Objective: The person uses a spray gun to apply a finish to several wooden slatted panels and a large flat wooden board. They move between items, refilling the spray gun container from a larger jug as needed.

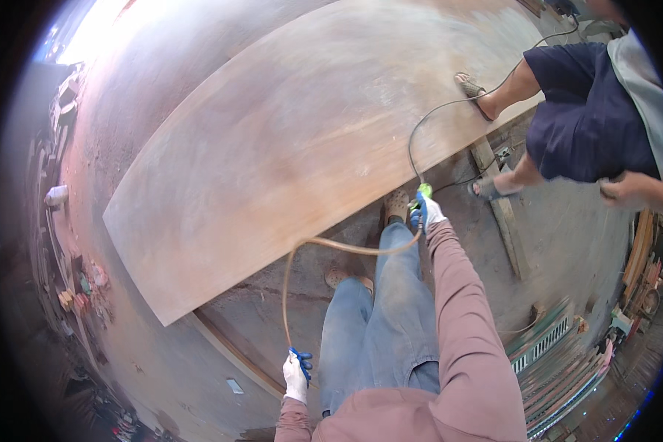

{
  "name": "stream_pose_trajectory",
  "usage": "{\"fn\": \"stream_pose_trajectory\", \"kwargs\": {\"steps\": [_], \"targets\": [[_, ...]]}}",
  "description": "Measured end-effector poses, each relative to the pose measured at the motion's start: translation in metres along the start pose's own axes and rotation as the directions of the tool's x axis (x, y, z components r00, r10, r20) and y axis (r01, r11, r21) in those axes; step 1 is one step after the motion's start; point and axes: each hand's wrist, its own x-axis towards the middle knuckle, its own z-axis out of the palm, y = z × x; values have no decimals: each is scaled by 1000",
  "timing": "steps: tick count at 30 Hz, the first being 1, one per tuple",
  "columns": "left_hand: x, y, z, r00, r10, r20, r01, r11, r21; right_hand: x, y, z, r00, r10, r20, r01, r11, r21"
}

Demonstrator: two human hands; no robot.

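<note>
My right hand (pixel 427 211), in a white glove with blue fingers, is closed around a small bright-green tool or fitting (pixel 424 191) near the board's edge; its exact kind is unclear. A tan hose (pixel 346 246) loops from this hand over the board's edge and down to my left hand. My left hand (pixel 296 377), gloved the same way, is closed on the hose's lower end, beside my left leg. From the green piece a thin dark cord (pixel 411 140) curves up over the board towards another person. The large pale-brown wooden board (pixel 272 169) lies in front of my feet.
At the right another person in dark shorts (pixel 589 110) stands with one sandalled foot (pixel 473 90) on the board. A wooden beam (pixel 504 214) lies on the floor near them. Stacked slats (pixel 552 376) stand at lower right; scrap wood (pixel 70 280) lines the left wall.
</note>
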Motion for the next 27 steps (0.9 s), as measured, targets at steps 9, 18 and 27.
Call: {"fn": "stream_pose_trajectory", "kwargs": {"steps": [9,18,27], "targets": [[-12,96,148,997,-75,-11,76,990,115,54,-218,14,912,-293,-287,280,956,-88],[-37,207,268,996,-15,85,-8,966,260,46,-385,-8,921,-337,-194,195,832,-519],[-19,269,310,983,62,173,-113,945,307,15,-446,-154,817,-329,-473,-83,745,-662]]}}
